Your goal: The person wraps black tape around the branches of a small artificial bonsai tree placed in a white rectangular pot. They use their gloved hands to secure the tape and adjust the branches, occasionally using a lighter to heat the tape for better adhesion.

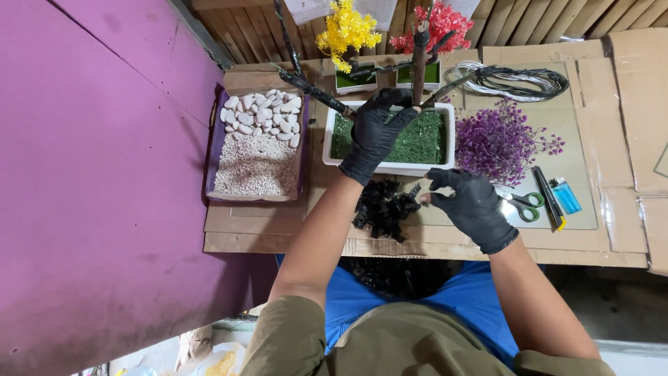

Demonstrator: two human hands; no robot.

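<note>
head view: left hand, gloved black, reaches forward with its arm stretched, fingers closed around the brown trunk rising from the white planter. right hand hovers nearer, pinching a black scrap beside the black pile.

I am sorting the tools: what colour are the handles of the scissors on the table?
Green. The scissors lie beside the right hand; the head view shows them best.
</note>
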